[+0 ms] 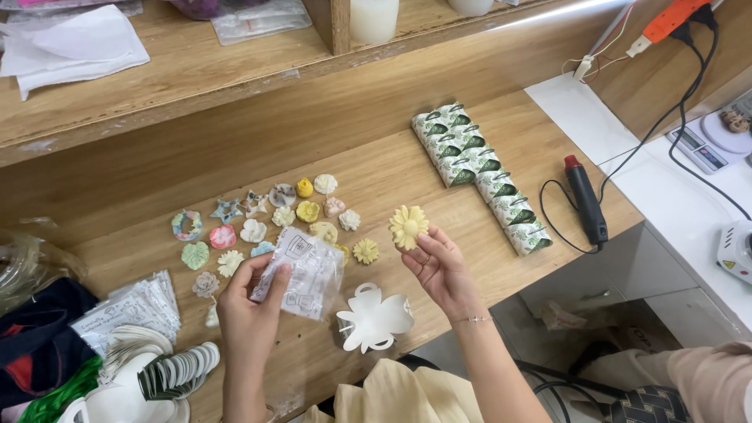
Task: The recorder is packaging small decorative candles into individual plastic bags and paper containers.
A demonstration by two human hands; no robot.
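Observation:
My right hand (pixel 440 268) holds up a pale yellow daisy-shaped piece (pixel 408 226) by its lower edge, just above the wooden table (pixel 439 204). My left hand (pixel 249 309) grips a small clear printed plastic bag (pixel 307 270) by its left side. In front of me lies a white cut-out card holder (pixel 374 319), flat on the table between my two hands. Beyond the bag, several small pastel flower, leaf and star pieces (pixel 258 223) are spread out on the wood.
A row of green-and-white leaf-print wrapped packets (pixel 478 174) runs diagonally at the right. A black tool with a red tip (pixel 586 200) and its cord lie near the table's right edge. Stacked white cards (pixel 176 368) and more printed bags (pixel 133 309) sit at the left. A shelf (pixel 196 70) stands behind.

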